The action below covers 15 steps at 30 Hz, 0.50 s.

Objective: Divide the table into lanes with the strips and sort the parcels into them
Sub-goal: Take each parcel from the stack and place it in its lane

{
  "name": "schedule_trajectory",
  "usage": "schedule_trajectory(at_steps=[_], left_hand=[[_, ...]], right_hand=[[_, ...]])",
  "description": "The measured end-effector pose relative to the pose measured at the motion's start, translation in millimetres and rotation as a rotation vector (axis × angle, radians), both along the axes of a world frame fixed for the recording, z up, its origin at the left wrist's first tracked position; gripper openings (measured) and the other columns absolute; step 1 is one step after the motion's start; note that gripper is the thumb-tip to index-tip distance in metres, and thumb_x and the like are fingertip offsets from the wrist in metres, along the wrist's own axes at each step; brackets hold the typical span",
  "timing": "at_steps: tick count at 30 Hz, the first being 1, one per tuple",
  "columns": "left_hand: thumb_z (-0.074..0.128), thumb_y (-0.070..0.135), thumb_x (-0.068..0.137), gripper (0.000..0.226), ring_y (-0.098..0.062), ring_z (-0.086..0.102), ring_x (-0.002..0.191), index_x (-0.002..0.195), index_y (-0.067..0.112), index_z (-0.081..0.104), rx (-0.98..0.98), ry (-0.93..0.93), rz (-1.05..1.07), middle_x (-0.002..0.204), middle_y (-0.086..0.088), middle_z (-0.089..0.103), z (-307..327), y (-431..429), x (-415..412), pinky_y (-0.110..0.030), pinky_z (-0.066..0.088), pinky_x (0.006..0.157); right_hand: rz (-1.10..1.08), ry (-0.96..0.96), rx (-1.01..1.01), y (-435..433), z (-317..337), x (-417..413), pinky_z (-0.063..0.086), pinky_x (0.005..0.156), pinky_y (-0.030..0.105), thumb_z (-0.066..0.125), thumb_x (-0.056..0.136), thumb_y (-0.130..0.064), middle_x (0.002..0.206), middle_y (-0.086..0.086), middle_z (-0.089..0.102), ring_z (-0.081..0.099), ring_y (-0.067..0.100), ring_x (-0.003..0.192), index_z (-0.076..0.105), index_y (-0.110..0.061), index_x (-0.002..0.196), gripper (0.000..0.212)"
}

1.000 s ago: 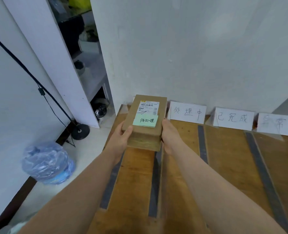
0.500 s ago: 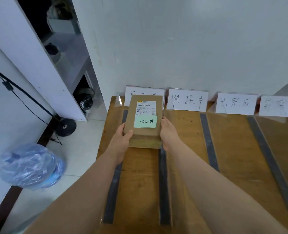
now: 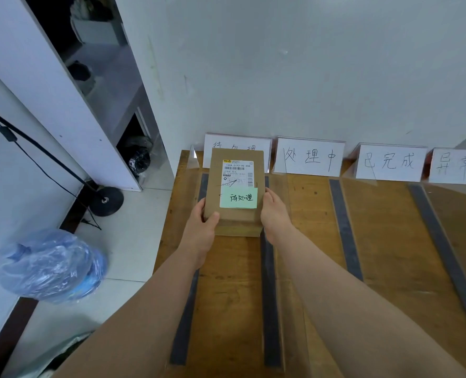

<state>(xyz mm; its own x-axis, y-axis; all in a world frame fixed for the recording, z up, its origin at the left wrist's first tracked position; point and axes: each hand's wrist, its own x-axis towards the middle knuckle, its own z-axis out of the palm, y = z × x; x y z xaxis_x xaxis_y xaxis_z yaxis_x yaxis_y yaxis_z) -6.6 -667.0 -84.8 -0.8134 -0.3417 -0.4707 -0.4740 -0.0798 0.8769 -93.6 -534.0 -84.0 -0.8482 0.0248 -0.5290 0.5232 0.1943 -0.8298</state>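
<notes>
One bagged water jug (image 3: 51, 266) sits on the floor at far left, with a lamp base (image 3: 106, 200) beyond it; neither matters to the job.

On the table (image 3: 390, 255), the first strip (image 3: 188, 309) marks the left edge of lane one. My view shows the left hand (image 3: 201, 227) gripping the parcel (image 3: 236, 219) at its near left corner, thumb on top, fingers wrapped round the side. The parcel carries a green note (image 3: 238, 197) whose writing looks to match the first sign (image 3: 237, 143) behind it. The right hand (image 3: 275, 214) clasps the opposite side, thumb at the top edge, fingers hidden beneath.

Change noted: a second ago the parcel hung over the second strip (image 3: 270, 296) and covered that sign; now it sits lower and squarely between strips one and two, sign partly showing. I cannot tell whether it touches the wood yet.

I read this as the set-down into lane one, nearly finished; release comes next.

Further right, the third strip (image 3: 345, 227) and fourth strip (image 3: 444, 255) lie in place below three more signs (image 3: 308, 158). Lane layout looks complete.
</notes>
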Motion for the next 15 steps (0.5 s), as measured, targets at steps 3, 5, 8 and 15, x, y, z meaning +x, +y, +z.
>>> schedule_trajectory(at_steps=[3, 5, 8, 15], left_hand=[[0.052, 0.03, 0.1, 0.058, -0.023, 0.049, 0.131, 0.152, 0.032, 0.027, -0.03, -0.007, -0.004, 0.141, 0.004, 0.052, 2.4, 2.4, 0.3, -0.05, 0.044, 0.108], [0.05, 0.029, 0.101, 0.057, -0.023, 0.048, 0.131, 0.153, 0.03, 0.027, -0.064, -0.011, -0.005, 0.142, 0.003, 0.051, 6.0, 4.1, 0.6, -0.05, 0.043, 0.108], [0.048, 0.028, 0.103, 0.054, -0.019, 0.049, 0.128, 0.153, 0.027, 0.028, -0.158, -0.022, 0.01, 0.142, 0.002, 0.052, 9.5, 6.6, 1.1, -0.043, 0.047, 0.105], [0.046, 0.024, 0.104, 0.057, -0.014, 0.046, 0.127, 0.155, 0.018, 0.022, -0.368, 0.025, 0.064, 0.152, 0.006, 0.037, 67.4, 24.3, 1.8, -0.005, 0.039, 0.069]], right_hand=[[0.008, -0.001, 0.007, 1.0, 3.3, 1.7, 0.04, 0.106, 0.043, 0.025, 0.105, -0.034, 0.139, -0.003, 0.05, 0.043, 0.019, 0.127, 0.038, -0.029, 0.146, 0.043], [0.023, 0.002, 0.024, 0.9, 7.6, 3.6, 0.041, 0.106, 0.041, 0.025, 0.105, -0.032, 0.139, -0.004, 0.05, 0.043, 0.019, 0.127, 0.039, -0.027, 0.146, 0.044], [0.041, 0.022, 0.061, 1.1, 16.8, 7.9, 0.046, 0.091, 0.031, 0.025, 0.104, -0.028, 0.131, 0.0, 0.058, 0.051, 0.019, 0.116, 0.053, -0.016, 0.13, 0.04], [0.14, 0.259, 0.211, 16.0, 72.7, 24.4, 0.05, 0.085, 0.033, 0.035, 0.104, -0.021, 0.103, 0.001, 0.064, 0.061, 0.016, 0.099, 0.057, -0.005, 0.117, 0.03]])
